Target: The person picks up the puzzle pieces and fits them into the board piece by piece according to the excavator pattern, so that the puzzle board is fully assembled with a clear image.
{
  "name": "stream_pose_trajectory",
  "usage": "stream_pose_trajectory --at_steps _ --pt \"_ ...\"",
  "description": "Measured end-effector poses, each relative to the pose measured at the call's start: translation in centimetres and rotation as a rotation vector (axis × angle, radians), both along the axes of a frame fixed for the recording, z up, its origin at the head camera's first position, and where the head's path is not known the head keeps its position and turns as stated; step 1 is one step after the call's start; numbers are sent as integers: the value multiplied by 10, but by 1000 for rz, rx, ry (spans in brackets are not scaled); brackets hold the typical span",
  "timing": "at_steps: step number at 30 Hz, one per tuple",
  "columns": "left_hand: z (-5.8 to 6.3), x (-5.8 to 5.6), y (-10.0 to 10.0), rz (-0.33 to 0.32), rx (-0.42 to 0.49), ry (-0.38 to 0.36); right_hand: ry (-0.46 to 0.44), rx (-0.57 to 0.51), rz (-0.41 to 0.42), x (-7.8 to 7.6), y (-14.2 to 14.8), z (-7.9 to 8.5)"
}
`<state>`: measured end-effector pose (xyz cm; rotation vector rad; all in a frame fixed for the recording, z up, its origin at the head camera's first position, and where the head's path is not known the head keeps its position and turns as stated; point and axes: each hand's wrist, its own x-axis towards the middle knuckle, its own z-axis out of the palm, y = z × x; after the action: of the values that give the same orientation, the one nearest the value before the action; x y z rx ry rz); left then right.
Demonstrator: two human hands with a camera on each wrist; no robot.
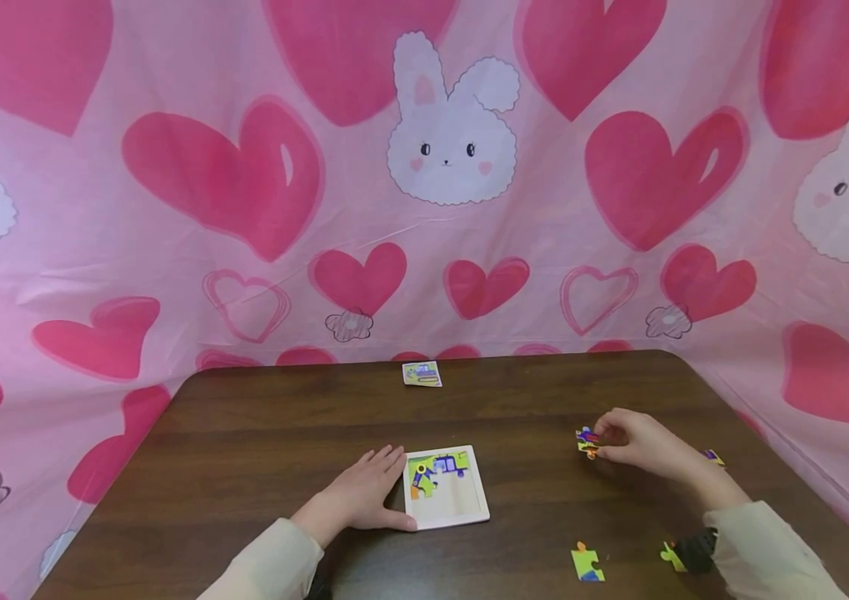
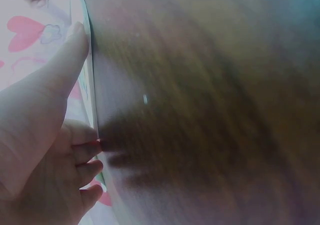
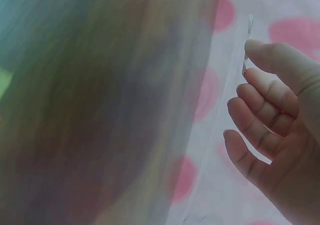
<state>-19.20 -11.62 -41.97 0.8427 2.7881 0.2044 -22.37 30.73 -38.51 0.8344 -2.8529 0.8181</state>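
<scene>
Above the right part of the dark brown wood-grain table (image 1: 282, 417), pinched between thumb and forefinger of the right hand (image 1: 641, 446): 1 thin, multicoloured jigsaw piece (image 1: 586, 442). Probably light, stiff and slightly smooth; best gripped by opposite edges, sparing the slim tabs any bending. Well apart, touched at its left rim by the left hand (image 1: 364, 492), thumb spread from straight fingers: 1 square, pale wooden puzzle tray (image 1: 477, 483), holding green-and-blue pieces (image 1: 450, 464) along top and left, bare at lower right.
</scene>
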Motion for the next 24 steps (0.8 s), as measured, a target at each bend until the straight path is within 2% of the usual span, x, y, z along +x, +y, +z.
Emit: stream_pose_trajectory --at_steps 7,12,24 --pt "1 0 0 -4 -2 2 59 19 98 -3 -44 11" --pt "1 0 -1 -3 -2 1 85 48 144 -3 -77 14" --pt "0 1 -1 -5 -2 3 35 114 222 5 -145 4"
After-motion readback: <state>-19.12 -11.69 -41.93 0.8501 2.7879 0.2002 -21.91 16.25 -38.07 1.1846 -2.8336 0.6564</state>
